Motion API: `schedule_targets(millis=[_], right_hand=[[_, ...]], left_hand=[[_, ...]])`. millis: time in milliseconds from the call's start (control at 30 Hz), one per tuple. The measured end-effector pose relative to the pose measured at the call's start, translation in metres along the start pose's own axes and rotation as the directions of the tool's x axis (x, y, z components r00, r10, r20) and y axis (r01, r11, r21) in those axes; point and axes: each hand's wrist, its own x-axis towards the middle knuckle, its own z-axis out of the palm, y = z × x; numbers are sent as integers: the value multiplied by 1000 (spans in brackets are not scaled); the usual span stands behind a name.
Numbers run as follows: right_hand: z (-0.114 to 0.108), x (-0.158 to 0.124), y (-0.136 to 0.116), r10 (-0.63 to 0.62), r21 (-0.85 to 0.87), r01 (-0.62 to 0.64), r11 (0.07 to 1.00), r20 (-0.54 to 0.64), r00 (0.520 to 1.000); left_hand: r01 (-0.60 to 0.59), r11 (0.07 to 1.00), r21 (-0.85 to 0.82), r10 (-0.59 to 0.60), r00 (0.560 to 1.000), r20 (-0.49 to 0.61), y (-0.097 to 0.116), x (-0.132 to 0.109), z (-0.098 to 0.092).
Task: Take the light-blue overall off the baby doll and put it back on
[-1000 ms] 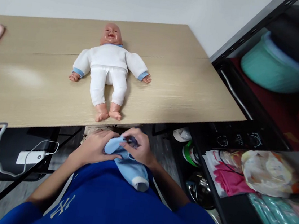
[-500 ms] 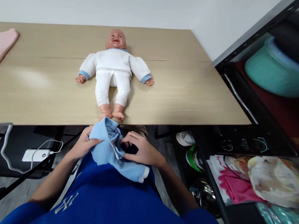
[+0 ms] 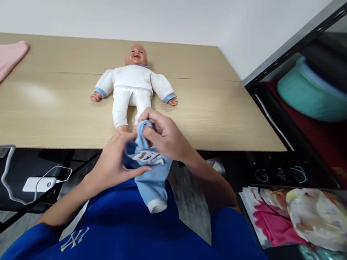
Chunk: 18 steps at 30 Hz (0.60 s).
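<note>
Both hands hold a small light blue baby garment (image 3: 151,182) at the table's front edge. A white animal-like print shows on it, and a tube-shaped part with a white end hangs down. My left hand (image 3: 114,158) has its thumb laid over the near side; its fingers are partly hidden by the cloth. My right hand (image 3: 168,135) pinches a rolled upper edge. Just beyond lies a baby doll (image 3: 134,76) on its back, in a white outfit with blue cuffs, head toward the wall. The garment and hands hide most of its feet.
A pink cloth (image 3: 1,64) lies at the left of the wooden table (image 3: 214,109). A white power bank (image 3: 39,184) with a cable rests on a black seat below. On the right stand a shelf with a teal basin (image 3: 320,95) and several packaged items.
The garment has been turned so its print faces up and its white end hangs down. My right hand has moved up and forward to the edge; the left has shifted right.
</note>
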Motion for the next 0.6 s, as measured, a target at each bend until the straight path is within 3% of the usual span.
schedule_targets(millis=[133, 267, 367, 500, 600], right_hand=[[-6, 6, -4, -25, 3, 25, 1000, 97, 995], [-14, -19, 8, 71, -236, -42, 971, 118, 990], [-13, -32, 14, 94, -379, -42, 924, 118, 989], [-15, -36, 16, -192, -330, 205, 922, 72, 979], [-18, -36, 21, -313, -298, 302, 905, 13, 950]], left_hand=[[240, 938, -250, -229, 971, 71, -6, 18, 3], [365, 801, -476, -400, 916, 29, -15, 19, 2], [341, 745, -573, -443, 896, -43, -19, 19, 0], [177, 756, -630, -362, 915, -177, -30, 24, -12], [161, 769, -618, -390, 885, -255, -42, 27, -26]])
